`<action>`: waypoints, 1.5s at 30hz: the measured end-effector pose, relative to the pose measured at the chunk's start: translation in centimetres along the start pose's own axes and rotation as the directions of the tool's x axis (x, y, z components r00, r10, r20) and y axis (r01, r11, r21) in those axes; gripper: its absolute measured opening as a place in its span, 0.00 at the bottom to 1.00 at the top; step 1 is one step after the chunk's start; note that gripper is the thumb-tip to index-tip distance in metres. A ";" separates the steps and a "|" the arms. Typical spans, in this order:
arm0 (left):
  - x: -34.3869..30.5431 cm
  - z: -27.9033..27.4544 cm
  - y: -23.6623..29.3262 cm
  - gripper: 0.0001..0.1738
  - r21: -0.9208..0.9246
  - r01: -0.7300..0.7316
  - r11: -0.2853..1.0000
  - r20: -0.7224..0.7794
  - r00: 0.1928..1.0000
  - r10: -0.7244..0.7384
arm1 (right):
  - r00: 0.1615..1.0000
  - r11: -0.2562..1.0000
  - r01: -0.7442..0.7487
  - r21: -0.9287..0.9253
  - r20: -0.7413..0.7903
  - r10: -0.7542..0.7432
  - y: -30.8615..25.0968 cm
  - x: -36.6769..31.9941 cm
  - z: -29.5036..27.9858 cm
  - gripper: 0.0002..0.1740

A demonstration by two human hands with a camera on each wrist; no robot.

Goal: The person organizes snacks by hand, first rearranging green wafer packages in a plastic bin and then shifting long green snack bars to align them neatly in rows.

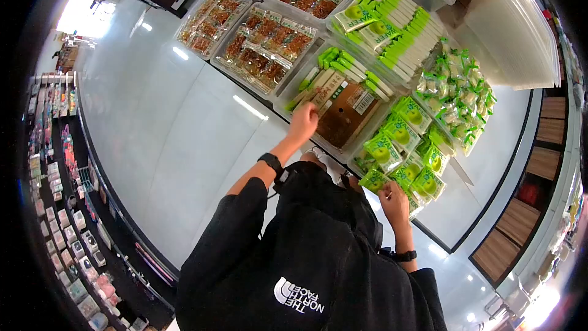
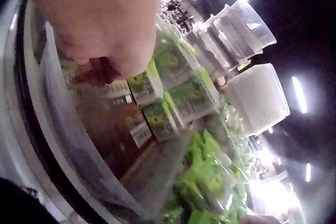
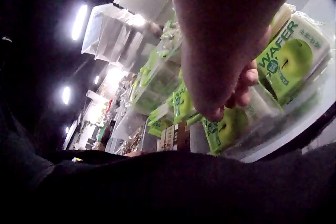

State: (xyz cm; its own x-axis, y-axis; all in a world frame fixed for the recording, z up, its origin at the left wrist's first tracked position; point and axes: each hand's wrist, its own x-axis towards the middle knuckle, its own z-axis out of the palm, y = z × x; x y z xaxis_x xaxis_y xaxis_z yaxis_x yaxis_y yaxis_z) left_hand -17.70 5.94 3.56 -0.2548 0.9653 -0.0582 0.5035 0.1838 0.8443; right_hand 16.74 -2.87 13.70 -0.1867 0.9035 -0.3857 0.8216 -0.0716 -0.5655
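In the head view the left hand (image 1: 304,121) is at the near left edge of a brown cardboard piece (image 1: 346,114) lying in a clear bin beside green wafer packs (image 1: 353,66). Its fingers are curled over the cardboard's edge. The right hand (image 1: 394,201) is at the near end of the neighbouring bin of apple wafer packs (image 1: 383,151). In the right wrist view the right hand (image 3: 244,85) has curled fingers against a wafer pack (image 3: 227,128); the wrist hides part of the contact. The left wrist view shows the left hand (image 2: 105,50) above the cardboard (image 2: 113,124), fingertips partly hidden.
Bins of brown snack packs (image 1: 263,49) stand to the left. Farther back are a bin of upright wafer packs (image 1: 392,27) and small green-white packets (image 1: 459,89). Stacked clear containers (image 1: 508,30) stand at the back right. Shelves (image 1: 79,208) line the far left.
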 end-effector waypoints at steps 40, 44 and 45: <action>3.8 -2.9 -3.9 0.14 0.640 -0.229 0.733 0.405 0.912 -0.070 | 0.982 0.998 0.034 0.061 -0.185 -0.023 -8.6 1.9 4.1 0.09; 3.4 -4.0 -2.4 0.11 0.658 -0.309 0.687 0.432 0.902 -0.008 | 0.983 0.989 0.126 0.078 -0.143 -0.114 -9.5 2.9 3.9 0.08; 3.6 -4.4 -1.6 0.10 0.647 -0.315 0.694 0.445 0.895 -0.008 | 0.984 0.986 0.144 0.089 -0.114 -0.134 -9.9 3.4 3.8 0.08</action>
State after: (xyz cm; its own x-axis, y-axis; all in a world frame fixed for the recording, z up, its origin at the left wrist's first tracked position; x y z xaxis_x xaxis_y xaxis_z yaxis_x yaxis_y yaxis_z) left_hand -23.01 8.29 4.34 0.1354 0.9455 -0.2960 0.9640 -0.0567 0.2598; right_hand 5.90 -0.71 15.20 -0.2325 0.9471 -0.2213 0.7350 0.0221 -0.6778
